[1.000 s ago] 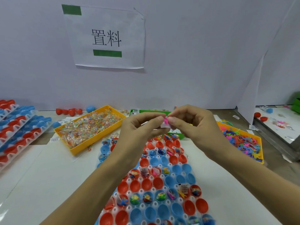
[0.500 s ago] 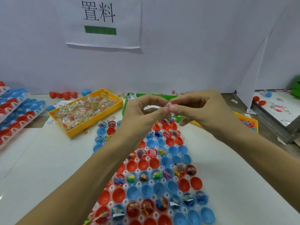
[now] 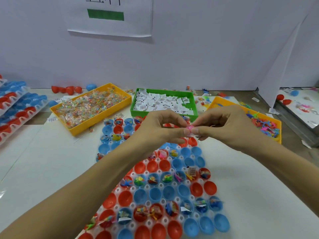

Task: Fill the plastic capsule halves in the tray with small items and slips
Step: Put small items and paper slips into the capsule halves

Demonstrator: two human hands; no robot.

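Head view: a small pink item (image 3: 189,128) and a white slip (image 3: 193,134) are pinched together between the left hand (image 3: 161,129) and the right hand (image 3: 222,126), held above the white tray (image 3: 146,173) of red and blue capsule halves (image 3: 156,194). More slips are seen in the green bin (image 3: 194,107) just behind.

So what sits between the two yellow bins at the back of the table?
In the head view, a green bin of white paper slips lies between the left yellow bin and right yellow bin.
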